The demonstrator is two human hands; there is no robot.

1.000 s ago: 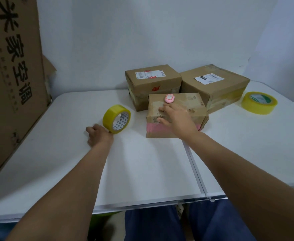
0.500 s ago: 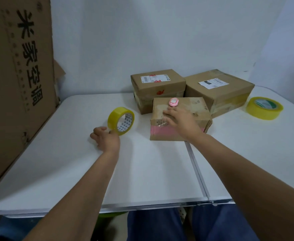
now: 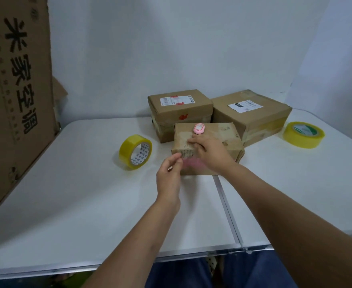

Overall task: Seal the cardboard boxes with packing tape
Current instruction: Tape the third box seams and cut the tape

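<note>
Pressing on the small cardboard box, right hand is lying flat; left hand is pinching at its near edge, what it holds unclear.

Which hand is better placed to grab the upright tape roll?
Probably the left hand: it is nearer the upright tape roll, while the right hand rests on the small box.

A plain pale wall stands behind the white bench; a metal seam splits the benchtop; a tall printed cardboard sheet leans at left; light is soft and even.
</note>
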